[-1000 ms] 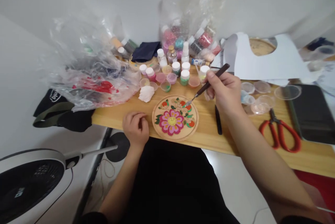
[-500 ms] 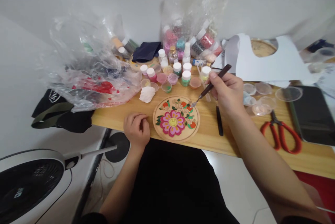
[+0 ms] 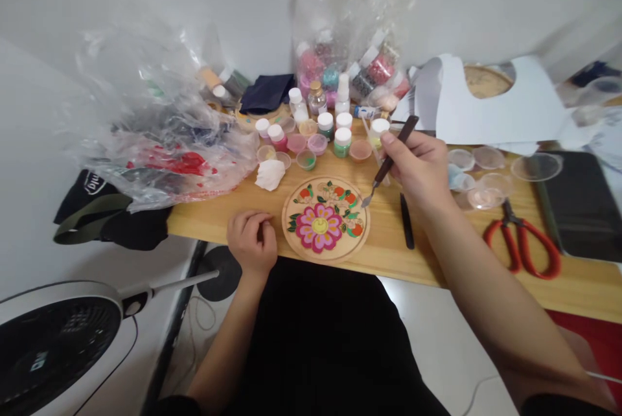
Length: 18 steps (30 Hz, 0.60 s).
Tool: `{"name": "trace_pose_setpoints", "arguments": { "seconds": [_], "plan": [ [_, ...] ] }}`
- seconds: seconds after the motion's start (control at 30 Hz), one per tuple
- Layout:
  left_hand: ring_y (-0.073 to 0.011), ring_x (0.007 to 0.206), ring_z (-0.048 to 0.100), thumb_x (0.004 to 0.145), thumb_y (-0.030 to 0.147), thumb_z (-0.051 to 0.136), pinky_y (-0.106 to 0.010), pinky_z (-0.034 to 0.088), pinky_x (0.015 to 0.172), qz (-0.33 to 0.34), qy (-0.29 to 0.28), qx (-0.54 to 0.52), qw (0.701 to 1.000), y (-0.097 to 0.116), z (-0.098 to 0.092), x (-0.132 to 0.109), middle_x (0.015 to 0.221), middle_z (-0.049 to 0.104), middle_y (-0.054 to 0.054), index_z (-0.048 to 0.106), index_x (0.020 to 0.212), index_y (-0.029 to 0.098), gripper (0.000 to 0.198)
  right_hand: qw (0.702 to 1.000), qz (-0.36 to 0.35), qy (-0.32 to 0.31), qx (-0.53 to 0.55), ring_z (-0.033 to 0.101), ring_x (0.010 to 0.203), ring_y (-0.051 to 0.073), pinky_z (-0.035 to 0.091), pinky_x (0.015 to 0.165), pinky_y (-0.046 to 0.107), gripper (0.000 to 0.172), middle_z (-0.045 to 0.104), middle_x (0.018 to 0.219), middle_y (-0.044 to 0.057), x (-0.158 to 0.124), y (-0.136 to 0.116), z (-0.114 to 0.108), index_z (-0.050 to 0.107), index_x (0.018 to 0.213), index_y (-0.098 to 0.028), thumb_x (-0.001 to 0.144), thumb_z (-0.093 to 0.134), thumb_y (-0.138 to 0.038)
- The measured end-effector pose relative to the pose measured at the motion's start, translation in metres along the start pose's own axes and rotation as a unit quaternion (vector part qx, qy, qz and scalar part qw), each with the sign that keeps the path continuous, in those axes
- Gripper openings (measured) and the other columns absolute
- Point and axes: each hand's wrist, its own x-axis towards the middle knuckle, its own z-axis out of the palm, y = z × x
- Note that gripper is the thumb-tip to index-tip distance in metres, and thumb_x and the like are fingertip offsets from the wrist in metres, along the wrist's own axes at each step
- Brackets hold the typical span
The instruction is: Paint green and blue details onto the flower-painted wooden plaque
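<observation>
A round wooden disc (image 3: 325,218) painted with a pink flower, red blossoms and green leaves lies at the near edge of the wooden table (image 3: 437,254). My right hand (image 3: 418,166) is closed on a dark-handled tool (image 3: 391,160) whose small metal tip hangs just over the disc's right rim. My left hand (image 3: 250,241) rests on the table to the left of the disc, fingers curled in with nothing visible in them. Small paint jars (image 3: 343,141) and little tubs of colour (image 3: 307,158) stand just behind the disc.
Crumpled clear plastic bags (image 3: 160,124) fill the left of the table, another bag of jars (image 3: 350,66) at the back. Red-handled scissors (image 3: 527,244), clear lids (image 3: 486,192), white paper (image 3: 490,108), a black pen-like stick (image 3: 405,221), white tissue (image 3: 270,174). A fan (image 3: 53,338) stands lower left.
My right hand has tilted the tool more upright and drawn its tip rightward, from over the disc's upper flowers to the disc's right rim. The left hand has stayed put.
</observation>
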Motion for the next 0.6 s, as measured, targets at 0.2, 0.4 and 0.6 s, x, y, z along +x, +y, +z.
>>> {"name": "trace_pose_setpoints", "arguments": {
  "seconds": [0.2, 0.4, 0.6],
  "plan": [
    [-0.0201, 0.08, 0.064, 0.089, 0.007, 0.056, -0.035, 0.047, 0.077, 0.0, 0.008, -0.01, 1.0, 0.0, 0.0011, -0.0005, 0.082, 0.07, -0.006, 0.068, 0.082, 0.019, 0.018, 1.0, -0.009, -0.009, 0.014, 0.06, 0.059, 0.015, 0.048, 0.055, 0.028, 0.053, 0.049, 0.048, -0.003, -0.0006, 0.0014, 0.0002, 0.062, 0.055, -0.022, 0.072, 0.083, -0.066],
    [-0.0207, 0.08, 0.063, 0.089, 0.008, 0.056, -0.035, 0.047, 0.077, 0.0, 0.007, -0.01, 1.0, -0.0016, 0.0015, -0.0018, 0.082, 0.07, -0.006, 0.068, 0.082, 0.019, 0.017, 1.0, 0.0, -0.018, -0.003, 0.055, 0.056, 0.012, 0.043, 0.053, 0.027, 0.052, 0.054, 0.052, -0.002, -0.0017, 0.0014, -0.0007, 0.065, 0.057, -0.021, 0.072, 0.082, -0.067],
    [-0.0207, 0.08, 0.063, 0.089, 0.009, 0.056, -0.035, 0.046, 0.077, -0.002, 0.005, -0.008, 1.0, -0.0007, 0.0009, -0.0012, 0.082, 0.07, -0.006, 0.068, 0.082, 0.019, 0.017, 0.998, 0.021, -0.039, -0.044, 0.039, 0.047, 0.008, 0.029, 0.047, 0.026, 0.058, 0.047, 0.047, -0.004, -0.0023, 0.0019, -0.0041, 0.061, 0.055, -0.02, 0.07, 0.081, -0.071]
  ]
}}
